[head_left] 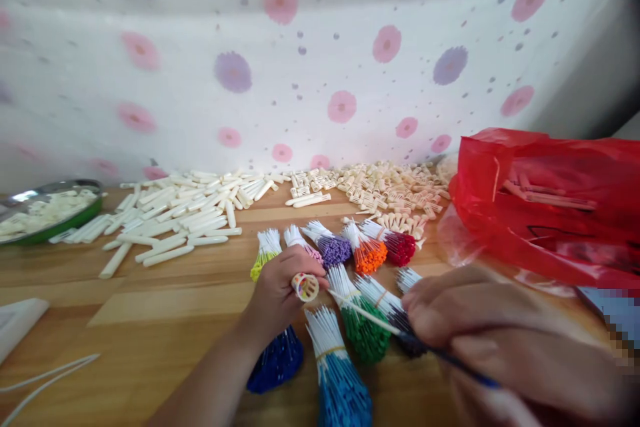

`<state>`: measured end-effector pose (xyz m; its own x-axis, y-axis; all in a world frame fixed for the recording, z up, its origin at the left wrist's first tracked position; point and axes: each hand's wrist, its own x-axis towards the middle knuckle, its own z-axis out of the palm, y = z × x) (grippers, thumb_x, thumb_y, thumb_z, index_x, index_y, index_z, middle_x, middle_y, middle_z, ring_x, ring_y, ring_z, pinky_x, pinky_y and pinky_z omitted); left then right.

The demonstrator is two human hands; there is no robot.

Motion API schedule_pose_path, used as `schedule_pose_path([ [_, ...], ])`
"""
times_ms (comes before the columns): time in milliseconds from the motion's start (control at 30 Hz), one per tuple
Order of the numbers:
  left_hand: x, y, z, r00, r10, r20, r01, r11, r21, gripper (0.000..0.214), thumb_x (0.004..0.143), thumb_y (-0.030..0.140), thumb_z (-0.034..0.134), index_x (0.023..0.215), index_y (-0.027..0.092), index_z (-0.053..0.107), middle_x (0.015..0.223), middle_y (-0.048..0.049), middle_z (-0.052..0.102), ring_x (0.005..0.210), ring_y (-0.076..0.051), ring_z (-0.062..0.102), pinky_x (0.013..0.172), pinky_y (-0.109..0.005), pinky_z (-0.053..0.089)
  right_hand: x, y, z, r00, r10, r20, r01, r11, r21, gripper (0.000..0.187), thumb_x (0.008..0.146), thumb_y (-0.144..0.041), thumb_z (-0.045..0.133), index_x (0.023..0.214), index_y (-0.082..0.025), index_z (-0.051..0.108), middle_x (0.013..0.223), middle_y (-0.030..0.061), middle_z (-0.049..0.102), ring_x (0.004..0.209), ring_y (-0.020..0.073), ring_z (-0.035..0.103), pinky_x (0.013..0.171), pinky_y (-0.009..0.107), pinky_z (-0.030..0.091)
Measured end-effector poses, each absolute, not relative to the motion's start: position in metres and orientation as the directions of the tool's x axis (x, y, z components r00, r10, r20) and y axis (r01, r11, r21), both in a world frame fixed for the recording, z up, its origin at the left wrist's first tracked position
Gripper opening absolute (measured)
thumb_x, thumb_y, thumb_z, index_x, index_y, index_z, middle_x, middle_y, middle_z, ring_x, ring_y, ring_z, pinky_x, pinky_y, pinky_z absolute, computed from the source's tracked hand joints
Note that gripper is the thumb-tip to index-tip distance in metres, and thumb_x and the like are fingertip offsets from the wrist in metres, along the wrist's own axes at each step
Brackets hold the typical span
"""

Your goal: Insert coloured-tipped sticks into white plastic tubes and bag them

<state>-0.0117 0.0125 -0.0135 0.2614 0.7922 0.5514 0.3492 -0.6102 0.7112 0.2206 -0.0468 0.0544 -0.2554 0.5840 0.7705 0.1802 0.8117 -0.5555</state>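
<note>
Pinching a short, hollow, cream plastic-looking tube (305, 287): left hand (283, 280). Right hand (475, 320) grips a slim white-and-dark-blue stick (370, 315), long axis slanting up-left, tip just right of tube.

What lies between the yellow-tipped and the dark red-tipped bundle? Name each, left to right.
In the head view, the pink-tipped bundle, partly hidden by the left hand, then the purple-tipped bundle and the orange-tipped bundle lie between them.
</note>
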Motion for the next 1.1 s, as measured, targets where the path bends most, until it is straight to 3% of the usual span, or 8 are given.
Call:
schedule_pose_path([
  [67, -0.012, 0.013, -0.015, 0.287, 0.783, 0.553, 0.351, -0.623, 0.699, 0.01, 0.079, 0.027, 0.067, 0.074, 0.019, 0.067, 0.068, -0.001, 0.063, 0.067, -0.014, 0.058, 0.063, -0.025, 0.046, 0.214, -0.047, 0.056, -0.354, 0.52, 0.777, 0.169, 0.853, -0.494, 0.035, 0.08, -0.017, 0.066, 0.111, -0.03, 0.057, 0.086, 0.004, 0.071, 0.084, 0.0213, 0.066, 0.077, 0.034, 0.057],
  [333, -0.007, 0.01, -0.012, 0.263, 0.707, 0.657, 0.369, -0.703, 0.608, 0.017, 0.079, 0.028, 0.066, 0.068, 0.016, 0.064, 0.061, -0.0003, 0.056, 0.06, -0.013, 0.054, 0.054, -0.024, 0.043, 0.19, -0.042, 0.058, -0.32, 0.495, 0.808, 0.234, 0.867, -0.439, 0.03, 0.073, -0.002, 0.068, 0.098, -0.016, 0.06, 0.088, 0.0073, 0.071, 0.082, 0.0162, 0.068, 0.078, 0.027, 0.058],
  [700, -0.008, 0.009, -0.013, 0.307, 0.715, 0.628, 0.396, -0.696, 0.598, 0.012, 0.083, 0.026, 0.061, 0.074, 0.018, 0.062, 0.07, -0.0004, 0.058, 0.071, -0.014, 0.056, 0.062, -0.024, 0.045, 0.185, -0.035, 0.053, -0.309, 0.474, 0.824, 0.148, 0.88, -0.451, 0.038, 0.068, 0.01, 0.058, 0.099, -0.013, 0.058, 0.087, 0.0094, 0.068, 0.084, 0.0151, 0.066, 0.075, 0.025, 0.057],
  [867, -0.007, 0.009, -0.012, 0.345, 0.71, 0.614, 0.405, -0.703, 0.585, 0.02, 0.086, 0.031, 0.057, 0.072, 0.018, 0.06, 0.072, -0.0014, 0.057, 0.073, -0.015, 0.055, 0.065, -0.026, 0.044, 0.181, -0.031, 0.049, -0.298, 0.461, 0.836, 0.141, 0.887, -0.439, 0.03, 0.071, 0.006, 0.059, 0.096, -0.012, 0.058, 0.086, 0.0104, 0.068, 0.08, 0.015, 0.065, 0.073, 0.025, 0.056],
  [1100, -0.015, 0.006, -0.013, 0.459, 0.708, 0.537, 0.393, -0.703, 0.592, 0.039, 0.09, 0.052, 0.039, 0.104, 0.019, 0.054, 0.098, -0.008, 0.053, 0.095, -0.022, 0.051, 0.082, -0.035, 0.044, 0.17, -0.014, 0.026, -0.287, 0.473, 0.833, 0.283, 0.873, -0.398, 0.017, 0.077, -0.002, 0.06, 0.092, -0.011, 0.062, 0.084, 0.0101, 0.064, 0.076, 0.0164, 0.058, 0.066, 0.031, 0.051],
])
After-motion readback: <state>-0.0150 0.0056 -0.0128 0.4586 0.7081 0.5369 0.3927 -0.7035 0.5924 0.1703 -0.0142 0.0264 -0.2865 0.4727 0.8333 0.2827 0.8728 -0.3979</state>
